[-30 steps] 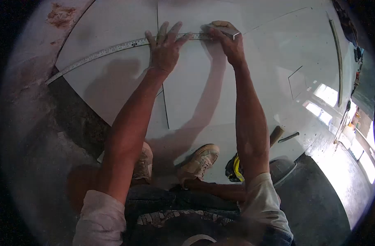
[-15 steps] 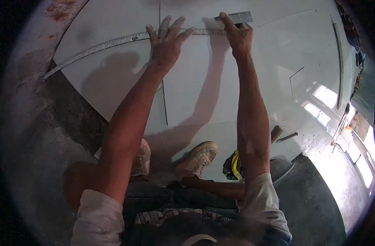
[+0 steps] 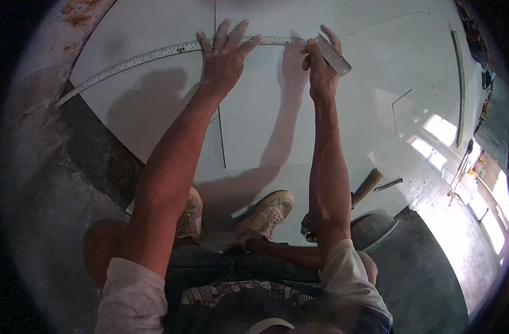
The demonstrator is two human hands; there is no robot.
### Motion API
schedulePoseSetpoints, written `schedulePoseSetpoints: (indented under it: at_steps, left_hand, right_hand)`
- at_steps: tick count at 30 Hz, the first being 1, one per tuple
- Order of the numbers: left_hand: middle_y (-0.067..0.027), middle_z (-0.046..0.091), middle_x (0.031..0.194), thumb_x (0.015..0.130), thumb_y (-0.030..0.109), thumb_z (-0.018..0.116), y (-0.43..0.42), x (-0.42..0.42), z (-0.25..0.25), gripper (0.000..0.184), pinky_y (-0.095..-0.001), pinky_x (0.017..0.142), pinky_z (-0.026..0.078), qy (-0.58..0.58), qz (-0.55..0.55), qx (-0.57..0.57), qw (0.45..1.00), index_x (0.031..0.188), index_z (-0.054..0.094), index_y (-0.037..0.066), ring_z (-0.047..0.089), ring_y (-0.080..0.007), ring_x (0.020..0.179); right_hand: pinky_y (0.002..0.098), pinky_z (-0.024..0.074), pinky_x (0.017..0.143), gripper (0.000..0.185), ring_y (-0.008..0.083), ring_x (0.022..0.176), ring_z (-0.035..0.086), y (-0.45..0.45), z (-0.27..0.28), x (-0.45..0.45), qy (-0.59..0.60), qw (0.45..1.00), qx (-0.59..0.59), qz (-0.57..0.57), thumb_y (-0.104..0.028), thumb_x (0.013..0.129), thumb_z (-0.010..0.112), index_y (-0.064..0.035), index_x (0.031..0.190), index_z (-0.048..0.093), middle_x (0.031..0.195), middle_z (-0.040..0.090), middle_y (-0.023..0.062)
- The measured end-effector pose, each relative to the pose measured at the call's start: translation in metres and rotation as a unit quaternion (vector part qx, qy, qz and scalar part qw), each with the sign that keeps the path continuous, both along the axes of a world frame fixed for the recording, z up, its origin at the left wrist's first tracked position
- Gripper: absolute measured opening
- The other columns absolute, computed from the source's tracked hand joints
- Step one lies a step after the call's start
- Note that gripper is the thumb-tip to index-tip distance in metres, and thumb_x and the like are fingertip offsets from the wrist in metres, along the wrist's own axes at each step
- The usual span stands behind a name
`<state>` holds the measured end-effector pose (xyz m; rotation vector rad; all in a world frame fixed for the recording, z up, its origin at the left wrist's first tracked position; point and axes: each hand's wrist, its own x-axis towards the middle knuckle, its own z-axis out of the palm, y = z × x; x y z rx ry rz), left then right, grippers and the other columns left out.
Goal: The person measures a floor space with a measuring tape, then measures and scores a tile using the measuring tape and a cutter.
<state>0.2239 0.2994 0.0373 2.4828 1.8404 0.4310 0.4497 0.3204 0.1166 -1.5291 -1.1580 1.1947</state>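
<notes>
My left hand (image 3: 223, 62) lies with fingers spread over a white measuring tape (image 3: 145, 58), holding it against the pale flat sheet (image 3: 265, 122). The tape runs from the sheet's left edge past my fingers toward my right hand (image 3: 323, 71). That hand is closed round a flat, rectangular metal piece (image 3: 337, 60), tilted down to the right; its exact kind I cannot make out. The fingertips of my right hand are at the tape's visible right end. A dark straight line (image 3: 221, 136) crosses the sheet below my left hand.
Near my right forearm lie a wooden handle (image 3: 369, 186), a short dark rod (image 3: 388, 185) and a dark rounded object (image 3: 372, 229). My shoe (image 3: 268, 214) stands on the sheet. A long thin strip (image 3: 460, 92) lies at right. Rough concrete floor (image 3: 42, 161) borders the left.
My right hand has turned and shifted slightly down, swinging the metal piece from nearly level to a downward slant. My left hand stays spread on the tape.
</notes>
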Motion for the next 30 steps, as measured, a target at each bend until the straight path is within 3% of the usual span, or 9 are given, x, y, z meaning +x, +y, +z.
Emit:
schedulePoseSetpoints:
  at_steps: [7, 10, 11, 14, 17, 19, 22, 23, 30]
  left_hand:
    - [0.0009, 0.032, 0.163, 0.093, 0.004, 0.059, -0.001, -0.001, 0.001, 0.072, -0.0853, 0.105, 0.022, 0.002, -0.004, -0.024, 1.000, 0.149, 0.046, 0.046, 0.031, -0.0344, 0.149]
    - [0.0006, 0.044, 0.155, 0.096, 0.010, 0.056, -0.001, 0.002, 0.003, 0.051, -0.0850, 0.105, 0.025, -0.015, 0.013, 0.013, 1.000, 0.135, 0.062, 0.042, 0.037, -0.0333, 0.146]
    - [0.0008, 0.044, 0.155, 0.096, 0.010, 0.056, 0.000, 0.002, 0.003, 0.051, -0.0849, 0.105, 0.025, -0.013, 0.009, 0.016, 1.000, 0.135, 0.063, 0.041, 0.037, -0.0334, 0.146]
    - [0.0013, 0.044, 0.155, 0.096, 0.010, 0.056, 0.000, 0.001, 0.002, 0.051, -0.0846, 0.104, 0.026, -0.015, 0.005, 0.024, 1.000, 0.135, 0.063, 0.041, 0.038, -0.0335, 0.145]
    - [0.0013, 0.044, 0.155, 0.096, 0.010, 0.056, 0.001, 0.002, 0.003, 0.051, -0.0842, 0.104, 0.026, -0.022, 0.009, 0.033, 0.999, 0.134, 0.063, 0.042, 0.037, -0.0333, 0.145]
    - [0.0012, 0.044, 0.155, 0.096, 0.010, 0.056, 0.000, 0.001, 0.003, 0.051, -0.0840, 0.104, 0.026, -0.015, 0.009, 0.038, 0.999, 0.134, 0.063, 0.043, 0.037, -0.0331, 0.145]
    - [0.0005, 0.044, 0.155, 0.096, 0.011, 0.057, 0.001, 0.002, 0.005, 0.051, -0.0837, 0.104, 0.027, 0.004, 0.011, 0.021, 1.000, 0.134, 0.063, 0.044, 0.038, -0.0324, 0.145]
    - [0.0010, 0.044, 0.155, 0.096, 0.011, 0.057, 0.001, 0.001, 0.005, 0.051, -0.0836, 0.104, 0.027, 0.001, 0.011, 0.021, 1.000, 0.134, 0.063, 0.044, 0.038, -0.0322, 0.145]
    - [0.0042, 0.043, 0.155, 0.096, 0.012, 0.056, -0.001, 0.002, 0.007, 0.050, -0.0830, 0.105, 0.027, -0.003, 0.015, 0.021, 1.000, 0.134, 0.063, 0.044, 0.036, -0.0302, 0.145]
  right_hand:
    - [0.0383, 0.0566, 0.087, 0.103, 0.0345, 0.127, 0.057, -0.038, 0.024, -0.010, 0.101, 0.994, -0.021, 0.024, -0.020, 0.089, 0.076, -0.0086, 0.163, 0.004, 0.154, 0.039, 0.0270]
    - [0.0393, 0.0566, 0.088, 0.115, 0.0394, 0.132, 0.052, -0.049, 0.025, -0.006, 0.347, 0.937, -0.048, 0.001, -0.023, 0.086, 0.079, -0.0097, 0.163, -0.005, 0.159, 0.030, 0.0278]
    - [0.0370, 0.0574, 0.085, 0.098, 0.0357, 0.124, 0.059, -0.052, 0.023, -0.007, 0.427, 0.902, -0.047, -0.042, -0.016, 0.091, 0.073, -0.0077, 0.162, 0.006, 0.153, 0.039, 0.0280]
    - [0.0322, 0.0543, 0.078, 0.083, 0.0308, 0.116, 0.064, -0.040, 0.022, -0.009, 0.197, 0.972, -0.107, -0.064, -0.014, 0.098, 0.063, 0.0004, 0.157, 0.007, 0.147, 0.050, 0.0234]
    - [0.0292, 0.0533, 0.065, 0.046, 0.0207, 0.083, 0.072, -0.031, 0.032, -0.022, -0.029, 0.997, -0.071, 0.010, -0.013, 0.105, 0.051, 0.0064, 0.142, 0.031, 0.128, 0.067, 0.0184]
    - [0.0348, 0.0544, 0.065, 0.036, 0.0206, 0.068, 0.072, -0.025, 0.039, -0.032, -0.181, 0.982, -0.046, 0.043, -0.023, 0.107, 0.048, 0.0069, 0.127, 0.048, 0.106, 0.075, 0.0170]
    - [0.0416, 0.0551, 0.070, 0.039, 0.0287, 0.077, 0.074, 0.000, 0.032, -0.036, -0.381, 0.910, -0.114, 0.120, -0.031, 0.107, 0.047, 0.0059, 0.118, 0.055, 0.094, 0.076, 0.0177]
    - [0.0497, 0.0545, 0.075, 0.044, 0.0403, 0.083, 0.072, 0.003, 0.031, -0.038, -0.395, 0.906, -0.098, 0.114, -0.037, 0.105, 0.047, 0.0056, 0.109, 0.058, 0.096, 0.073, 0.0239]
    - [0.0536, 0.0583, 0.070, 0.035, 0.0490, 0.084, 0.071, 0.011, 0.006, -0.050, -0.375, 0.920, -0.049, 0.102, -0.020, 0.095, 0.066, 0.0040, 0.107, 0.044, 0.085, 0.068, 0.0314]
